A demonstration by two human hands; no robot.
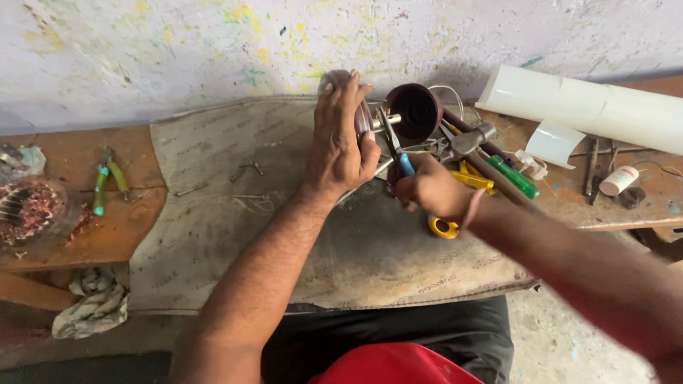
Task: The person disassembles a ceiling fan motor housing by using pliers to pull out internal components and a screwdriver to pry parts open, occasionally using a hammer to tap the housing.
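Note:
My left hand (pixel 343 146) wraps over a round metal motor part (pixel 363 117) that stands on edge on a grey mat (pixel 213 235). A short metal shaft (pixel 388 121) sticks out of the part toward a dark brown cup-shaped cover (pixel 415 112). My right hand (pixel 432 190) grips blue-handled pliers (pixel 397 151), whose jaws point up at the shaft. Whether the jaws touch the shaft is unclear.
A hammer (pixel 473 139), a green-handled screwdriver (pixel 514 176) and yellow-handled scissors (pixel 447 226) lie by my right hand. White pipe (pixel 590 107) and a small white roll (pixel 617 180) sit at right. Green-handled pliers (pixel 107 185) and a copper winding (pixel 28 210) lie left. Loose screws (pixel 245 171) rest on the mat.

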